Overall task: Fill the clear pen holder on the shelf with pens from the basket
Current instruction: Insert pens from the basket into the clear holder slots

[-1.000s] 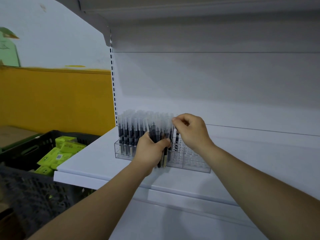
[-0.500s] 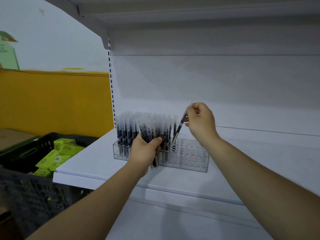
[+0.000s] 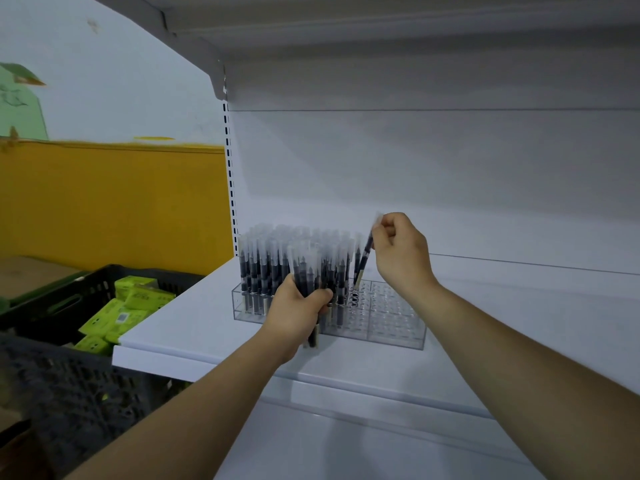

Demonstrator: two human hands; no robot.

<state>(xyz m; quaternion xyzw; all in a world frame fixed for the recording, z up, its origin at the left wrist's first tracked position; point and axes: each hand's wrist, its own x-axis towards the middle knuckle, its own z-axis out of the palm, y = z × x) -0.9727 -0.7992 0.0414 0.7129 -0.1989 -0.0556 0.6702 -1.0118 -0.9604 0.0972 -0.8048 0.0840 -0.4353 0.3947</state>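
While tight in right hand [image 3: 398, 259] grip, pen [image 3: 365, 259] aslant, cap uppermost, base at holder [image 3: 394, 325].

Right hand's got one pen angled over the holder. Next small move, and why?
Probably straighten the pen and lower it into the empty hole below its tip. The right hand pinches its cap end, its lower end sits at the clear pen holder just beside the filled rows, and the left hand grips the spare bundle.

The right hand [image 3: 398, 251], which a second ago pinched one pen [image 3: 363, 261] out of the bundle [image 3: 308, 271] in the left hand [image 3: 298, 313], has carried it rightward and lowered its tilted tip to an open hole of the clear pen holder [image 3: 394, 327].
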